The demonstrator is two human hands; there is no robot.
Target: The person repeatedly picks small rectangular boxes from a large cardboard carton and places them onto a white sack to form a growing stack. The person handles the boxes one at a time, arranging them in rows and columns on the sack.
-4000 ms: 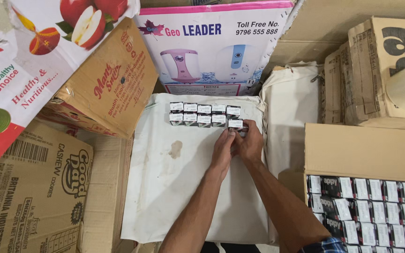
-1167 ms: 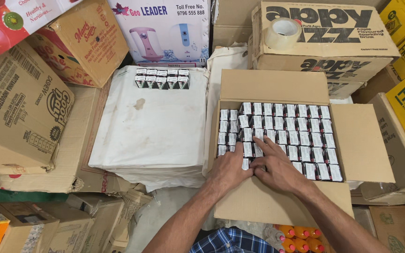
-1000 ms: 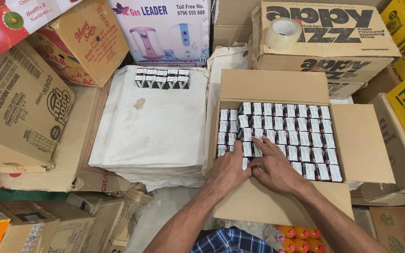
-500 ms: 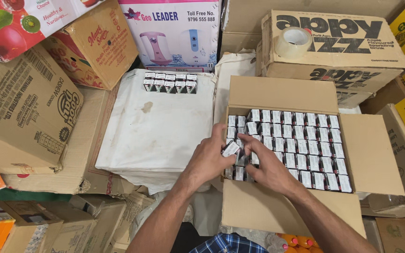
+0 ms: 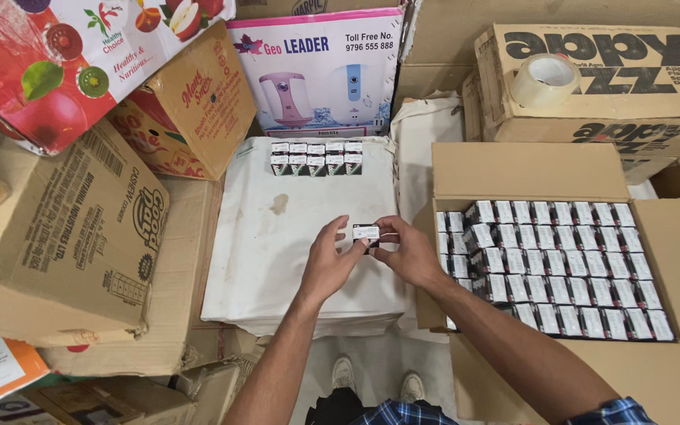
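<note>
My left hand [image 5: 326, 260] and my right hand [image 5: 408, 253] together hold a small black and white carton [image 5: 366, 232] above the white sack [image 5: 293, 260]. Both pinch it from its two ends. At the far edge of the sack stand two short rows of the same small cartons [image 5: 315, 158]. To the right, an open brown cardboard box [image 5: 529, 169] is packed with several rows of these cartons [image 5: 560, 264].
Large cardboard boxes [image 5: 72, 236] lean at the left. A roll of clear tape [image 5: 545, 79] lies on a printed box at the back right. A white box with pictured water heaters [image 5: 316, 75] stands behind the sack. My shoes [image 5: 375, 389] show below.
My hands lifted a small carton out of the open box and carried it left over the white sack. The view shifted left with them.
</note>
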